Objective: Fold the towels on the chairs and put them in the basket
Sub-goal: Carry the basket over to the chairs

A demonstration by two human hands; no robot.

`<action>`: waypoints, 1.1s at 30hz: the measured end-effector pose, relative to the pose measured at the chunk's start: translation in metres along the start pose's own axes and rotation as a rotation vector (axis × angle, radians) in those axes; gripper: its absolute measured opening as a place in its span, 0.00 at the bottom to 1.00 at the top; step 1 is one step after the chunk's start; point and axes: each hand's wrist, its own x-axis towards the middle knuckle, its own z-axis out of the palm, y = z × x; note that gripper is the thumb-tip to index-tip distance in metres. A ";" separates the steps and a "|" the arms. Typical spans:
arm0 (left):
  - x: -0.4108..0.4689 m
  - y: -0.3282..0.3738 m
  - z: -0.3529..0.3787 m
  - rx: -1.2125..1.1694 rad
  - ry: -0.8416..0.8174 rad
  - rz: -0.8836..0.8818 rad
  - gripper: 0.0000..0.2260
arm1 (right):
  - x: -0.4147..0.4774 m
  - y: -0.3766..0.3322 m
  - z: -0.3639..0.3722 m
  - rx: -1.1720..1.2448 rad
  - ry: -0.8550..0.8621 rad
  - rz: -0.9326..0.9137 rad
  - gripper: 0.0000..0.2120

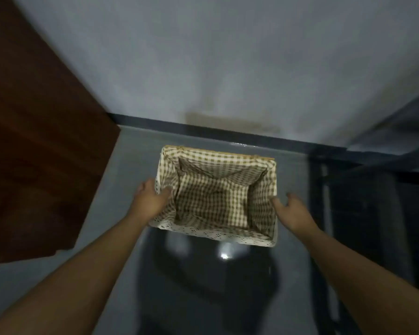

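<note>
A rectangular basket (pixel 218 157) with a green-and-white checked cloth lining and a lace trim sits on the grey floor in the middle of the head view. Nothing lies inside it. My left hand (pixel 150 199) grips the basket's left rim, thumb inside over the lining. My right hand (pixel 292 209) is beside the right rim, fingers spread, touching or almost touching the edge. No towels or chairs are in view. The picture is dim and blurred.
A dark red-brown wooden panel (pixel 39 146) stands at the left. A grey wall with a dark skirting (pixel 228 131) runs behind the basket. Dark metal furniture legs (pixel 324 194) stand at the right. The glossy floor (pixel 131 250) reflects a light near me.
</note>
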 end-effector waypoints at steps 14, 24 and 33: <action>0.044 -0.050 0.046 -0.208 0.142 -0.065 0.21 | 0.053 0.030 0.057 0.467 0.112 0.241 0.24; -0.112 0.054 -0.091 -0.264 0.080 -0.104 0.19 | -0.126 -0.024 -0.102 0.530 0.114 0.305 0.26; -0.310 0.226 -0.268 -0.333 0.032 0.052 0.18 | -0.353 -0.097 -0.318 0.582 0.305 0.237 0.26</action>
